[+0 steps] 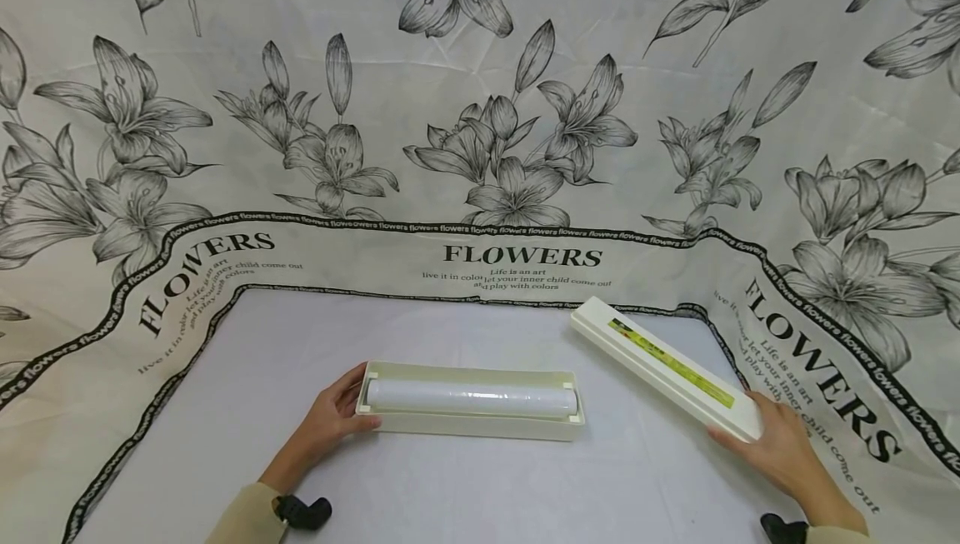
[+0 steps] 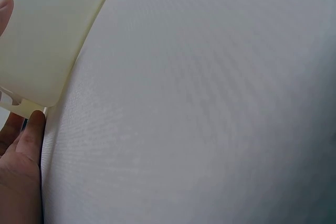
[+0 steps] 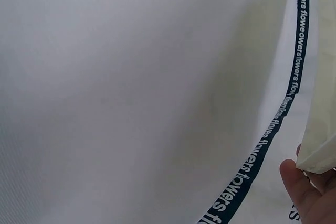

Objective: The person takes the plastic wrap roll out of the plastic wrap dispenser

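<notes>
A long cream plastic box lies lidless on the white table, with a shiny roll of clear plastic film inside it. My left hand grips the box's left end, thumb on the front wall and fingers behind the end. To the right, my right hand holds the box's long lid by its near end, thumb on one edge and fingers round the other. The lid carries a yellow-green label and slants away to the upper left. In the right wrist view, the lid's corner shows above the fingertips.
A white surface lies under the box, bordered by a cloth band with black edging and "FLOWERS" lettering. Behind it hangs cloth printed with lilies. Dark straps sit on both wrists, over beige sleeves.
</notes>
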`<state>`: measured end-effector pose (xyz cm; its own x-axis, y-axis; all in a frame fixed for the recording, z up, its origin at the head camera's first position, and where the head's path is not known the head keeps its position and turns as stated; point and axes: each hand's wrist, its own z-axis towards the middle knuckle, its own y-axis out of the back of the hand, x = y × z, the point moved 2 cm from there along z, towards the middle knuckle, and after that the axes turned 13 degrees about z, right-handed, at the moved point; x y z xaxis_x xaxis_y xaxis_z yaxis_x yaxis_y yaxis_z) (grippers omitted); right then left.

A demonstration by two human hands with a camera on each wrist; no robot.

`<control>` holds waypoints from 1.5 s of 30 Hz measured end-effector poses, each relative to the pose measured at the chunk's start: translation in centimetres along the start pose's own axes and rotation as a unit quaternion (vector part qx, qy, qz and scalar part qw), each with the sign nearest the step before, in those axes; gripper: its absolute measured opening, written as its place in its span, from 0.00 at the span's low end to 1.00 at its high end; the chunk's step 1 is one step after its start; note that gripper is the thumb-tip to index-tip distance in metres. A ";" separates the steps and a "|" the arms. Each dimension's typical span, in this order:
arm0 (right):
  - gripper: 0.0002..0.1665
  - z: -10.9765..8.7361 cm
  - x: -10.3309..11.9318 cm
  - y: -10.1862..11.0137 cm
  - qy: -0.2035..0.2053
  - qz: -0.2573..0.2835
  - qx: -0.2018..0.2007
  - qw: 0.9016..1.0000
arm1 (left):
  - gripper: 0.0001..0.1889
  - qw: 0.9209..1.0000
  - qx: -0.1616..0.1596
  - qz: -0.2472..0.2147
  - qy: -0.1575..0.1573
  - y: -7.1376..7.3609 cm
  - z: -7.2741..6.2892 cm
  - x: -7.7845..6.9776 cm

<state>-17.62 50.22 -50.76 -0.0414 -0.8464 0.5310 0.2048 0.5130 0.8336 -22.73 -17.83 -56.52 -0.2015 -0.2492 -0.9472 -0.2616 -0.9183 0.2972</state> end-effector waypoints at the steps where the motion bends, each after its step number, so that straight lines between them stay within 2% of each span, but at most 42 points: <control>1: 0.63 0.0 -0.1 0.0 0.000 -0.001 -0.001 1.000 | 0.52 1.000 0.000 0.000 0.000 0.0 0.0 0.0; 20: 0.62 0.2 -1.0 -0.1 -0.010 0.000 0.004 1.000 | 0.52 1.000 -0.004 0.010 0.004 0.0 0.0 0.1; 27: 0.63 0.5 -1.3 0.0 -0.020 -0.002 0.008 1.000 | 0.52 1.000 -0.001 0.010 -0.004 0.0 0.1 0.1; 34: 0.62 0.4 -1.4 0.1 -0.011 -0.001 0.012 1.000 | 0.51 1.000 0.000 0.016 -0.006 0.0 0.1 0.2; 45: 0.61 0.6 -1.4 0.3 -0.019 -0.009 0.019 1.000 | 0.52 1.000 0.000 0.017 -0.001 0.0 0.0 0.1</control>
<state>-18.05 51.62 -51.13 -0.0809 -0.8497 0.5210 0.1668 0.5038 0.8476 -22.73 -17.89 -56.62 -0.2129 -0.2804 -0.9360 -0.2539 -0.9091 0.3301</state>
